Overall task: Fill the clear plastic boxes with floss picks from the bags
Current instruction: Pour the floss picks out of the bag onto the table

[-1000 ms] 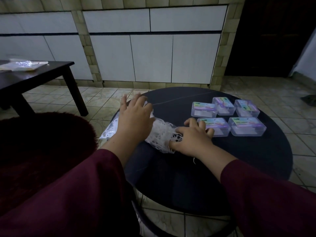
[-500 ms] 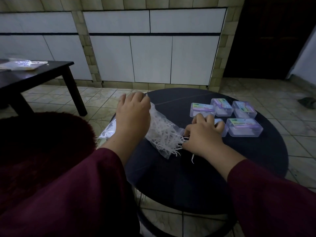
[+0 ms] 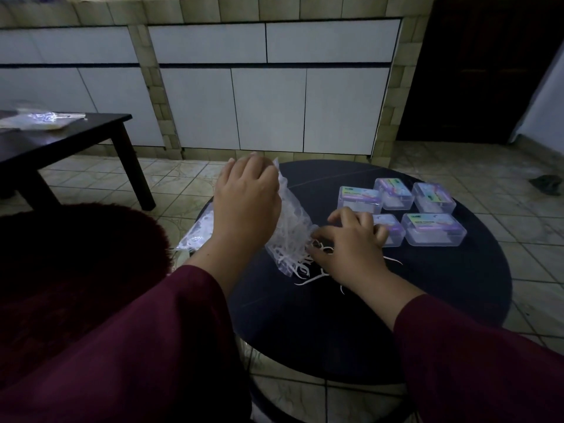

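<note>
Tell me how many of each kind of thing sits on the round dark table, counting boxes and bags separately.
Clear plastic boxes: 5, first, one partly hidden behind the right hand
Bags of floss picks: 2, one held up by the left hand, another at the table's left edge
Total: 7, loose spilled picks uncounted

Setting: I read this as a dimly lit home interior, probably a kitchen or living area. The tiled floor (image 3: 171,181) has beige square tiles. The back wall carries a tiled built-in unit with white cabinet doors (image 3: 268,108) and drawers. A low dark side table (image 3: 76,138) stands at left. A dark wooden door (image 3: 476,68) sits at right. The work counter (image 3: 427,288) is a small round black table.
</note>
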